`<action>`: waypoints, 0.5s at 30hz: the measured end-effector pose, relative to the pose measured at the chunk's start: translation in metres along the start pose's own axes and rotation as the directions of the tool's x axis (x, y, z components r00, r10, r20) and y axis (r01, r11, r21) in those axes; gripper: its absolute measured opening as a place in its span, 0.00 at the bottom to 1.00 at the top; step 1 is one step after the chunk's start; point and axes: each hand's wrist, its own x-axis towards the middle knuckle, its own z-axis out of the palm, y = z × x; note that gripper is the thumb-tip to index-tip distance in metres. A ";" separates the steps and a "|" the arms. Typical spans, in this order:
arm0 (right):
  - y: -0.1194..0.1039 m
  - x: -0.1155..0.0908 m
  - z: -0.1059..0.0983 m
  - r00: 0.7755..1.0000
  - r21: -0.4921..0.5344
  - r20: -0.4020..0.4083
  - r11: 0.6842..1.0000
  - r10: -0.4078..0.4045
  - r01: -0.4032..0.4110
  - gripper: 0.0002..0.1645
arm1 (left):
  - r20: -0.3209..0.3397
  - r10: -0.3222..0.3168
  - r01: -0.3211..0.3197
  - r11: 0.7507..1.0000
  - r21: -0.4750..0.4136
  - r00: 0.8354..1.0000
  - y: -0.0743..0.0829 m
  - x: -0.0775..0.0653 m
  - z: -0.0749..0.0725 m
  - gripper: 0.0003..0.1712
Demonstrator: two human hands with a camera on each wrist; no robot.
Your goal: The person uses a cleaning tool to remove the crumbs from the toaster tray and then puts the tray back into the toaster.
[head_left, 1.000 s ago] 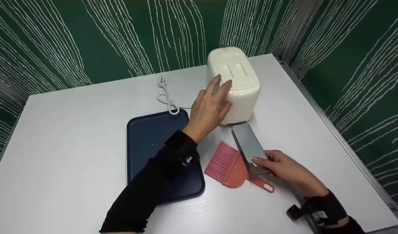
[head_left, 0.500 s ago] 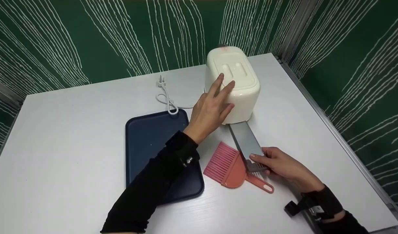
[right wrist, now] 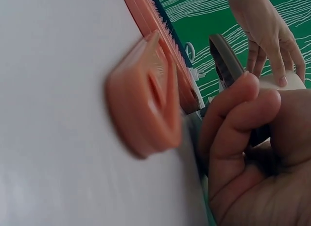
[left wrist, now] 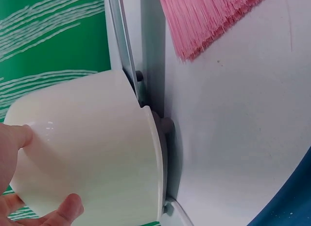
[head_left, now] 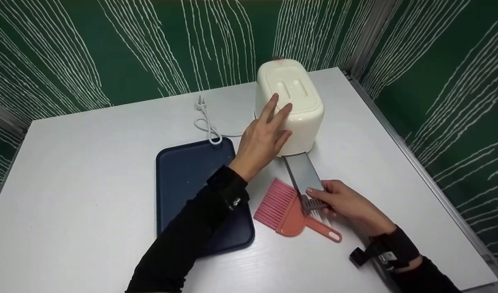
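Note:
A cream toaster (head_left: 304,130) with a lid on top stands at the back right. My left hand (head_left: 259,138) rests on its near left side, fingers spread over the lid's edge and thumb against the front. My right hand (head_left: 346,201) pinches the dark slotted end of a flat grey crumb tray (head_left: 304,173), thumb on top and fingers beneath. The crumb tray's far end is hidden inside the slot at the toaster's base. Below its near end lies an orange brush (head_left: 291,219) with pink bristles; its handle end (right wrist: 146,104) is close to my right fingers in the right wrist view.
A dark blue tray (head_left: 180,175) lies left of the brush, partly under my left forearm. The toaster's white cord with its plug (head_left: 200,105) loops onto that tray's back edge. Green panels with white streaks (head_left: 224,44) border the white table (head_left: 82,183).
My right hand has pushed the crumb tray from in front of the toaster into its base, so less of it shows. My left hand stays nearly in place on the toaster.

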 end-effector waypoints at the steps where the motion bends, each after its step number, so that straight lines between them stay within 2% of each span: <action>1: 0.000 0.001 0.000 1.000 0.001 -0.003 1.000 0.000 0.000 0.23 | 0.001 -0.001 0.001 1.000 0.002 1.000 0.000 0.000 0.000 0.33; 15: -0.010 0.021 0.005 0.999 -0.027 -0.050 1.000 -0.008 0.007 0.23 | -0.008 0.013 -0.013 1.000 -0.005 1.000 0.000 -0.001 0.000 0.33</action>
